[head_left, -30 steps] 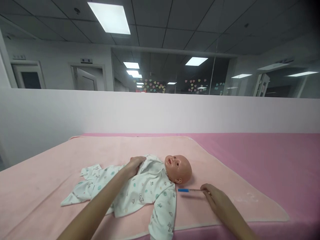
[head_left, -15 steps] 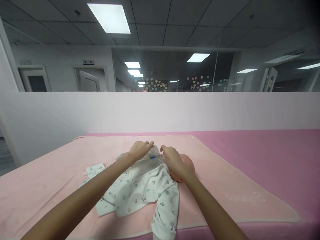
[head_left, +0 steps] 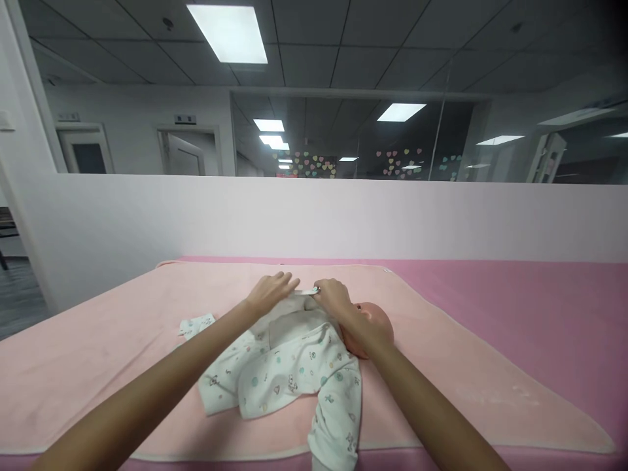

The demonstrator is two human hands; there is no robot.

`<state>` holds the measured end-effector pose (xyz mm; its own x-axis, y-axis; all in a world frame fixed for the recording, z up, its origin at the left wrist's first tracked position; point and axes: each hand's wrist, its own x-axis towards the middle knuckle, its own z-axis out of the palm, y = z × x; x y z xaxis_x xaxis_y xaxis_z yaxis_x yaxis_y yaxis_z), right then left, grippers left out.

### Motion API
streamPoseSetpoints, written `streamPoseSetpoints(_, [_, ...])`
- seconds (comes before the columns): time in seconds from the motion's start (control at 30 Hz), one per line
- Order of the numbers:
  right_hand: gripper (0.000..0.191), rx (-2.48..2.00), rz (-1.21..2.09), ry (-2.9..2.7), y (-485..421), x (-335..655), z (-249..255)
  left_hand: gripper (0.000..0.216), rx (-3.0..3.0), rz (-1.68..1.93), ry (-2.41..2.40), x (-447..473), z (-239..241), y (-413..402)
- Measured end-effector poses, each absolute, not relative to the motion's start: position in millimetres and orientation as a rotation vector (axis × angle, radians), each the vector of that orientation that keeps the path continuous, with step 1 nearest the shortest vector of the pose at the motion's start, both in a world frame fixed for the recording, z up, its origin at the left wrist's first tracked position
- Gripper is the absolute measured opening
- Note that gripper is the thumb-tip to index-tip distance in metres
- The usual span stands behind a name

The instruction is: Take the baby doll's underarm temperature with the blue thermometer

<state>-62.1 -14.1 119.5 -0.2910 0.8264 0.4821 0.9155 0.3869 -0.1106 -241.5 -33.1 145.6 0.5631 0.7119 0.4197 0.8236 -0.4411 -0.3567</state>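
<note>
A baby doll lies on its back on a pale pink blanket (head_left: 441,366), its head (head_left: 375,320) to the right, partly behind my right forearm. It wears a white baby jacket (head_left: 289,379) with small printed figures; one sleeve (head_left: 336,412) stretches toward me. My right hand (head_left: 335,299) is closed on the jacket's far edge near the doll's neck, with a bit of printed cloth showing at the fingertips. A pale strip of the cloth runs from there toward my left hand (head_left: 273,293), whose fingers are stretched and apart above the jacket.
Under the blanket is a bright pink padded surface (head_left: 540,314). A low white wall (head_left: 343,216) with glass above stands behind it. White printed cloth (head_left: 196,325) lies left of the jacket, partly behind my left forearm.
The fingers of my left hand have spread from a closed grip. A small blue piece seen between my hands is out of sight. The jacket's edge now stretches up at my right hand.
</note>
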Motion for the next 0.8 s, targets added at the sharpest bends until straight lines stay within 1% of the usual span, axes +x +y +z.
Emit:
streamPoseSetpoints(0.07, [0.014, -1.443, -0.309, -2.202, -23, -50, 125, 0.041, -2.243, -0.322, -1.336, -258, 157, -40])
streamPoseSetpoints(0.17, [0.017, -1.328, -0.37, -2.247, -39, -34, 122, 0.037, -2.344, -0.367, -1.453, -274, 174, -60])
streamPoseSetpoints(0.23, [0.019, -1.222, -0.427, -2.262, -50, -26, 112, 0.032, -2.548, -0.261, -1.463, -276, 178, -79])
streamPoseSetpoints(0.33, [0.017, -1.125, -0.499, -2.273, -67, -20, 91, 0.03, -2.897, -0.021, -1.432, -271, 169, -104])
streamPoseSetpoints(0.43, [0.016, -1.098, -0.521, -2.322, -82, -18, 74, 0.035, -3.107, 0.239, -1.6, -263, 155, -110])
streamPoseSetpoints(0.5, [0.017, -1.087, -0.498, -2.321, -88, -16, 69, 0.035, -3.231, 0.294, -1.709, -258, 147, -101])
streamPoseSetpoints(0.53, [0.017, -1.087, -0.468, -2.303, -90, -14, 69, 0.033, -3.286, 0.206, -1.722, -256, 144, -93])
streamPoseSetpoints(0.57, [0.017, -1.093, -0.428, -2.279, -90, -11, 70, 0.031, -3.306, 0.01, -1.722, -253, 140, -82])
streamPoseSetpoints(0.6, [0.018, -1.109, -0.382, -2.243, -89, -6, 72, 0.032, -3.265, -0.263, -1.713, -251, 136, -70])
streamPoseSetpoints(0.67, [0.021, -1.175, -0.277, -2.15, -82, 4, 76, 0.041, -2.949, -0.762, -1.805, -246, 121, -43])
streamPoseSetpoints(0.7, [0.024, -1.215, -0.211, -2.098, -76, 11, 78, 0.043, -2.759, -0.884, -1.861, -243, 111, -31])
streamPoseSetpoints(0.73, [0.026, -1.253, -0.137, -2.041, -70, 17, 80, 0.043, -2.599, -0.904, -1.87, -241, 101, -19])
streamPoseSetpoints(0.8, [0.031, -1.307, 0.026, -1.936, -56, 27, 80, 0.038, -2.439, -0.837, -1.861, -237, 80, 0])
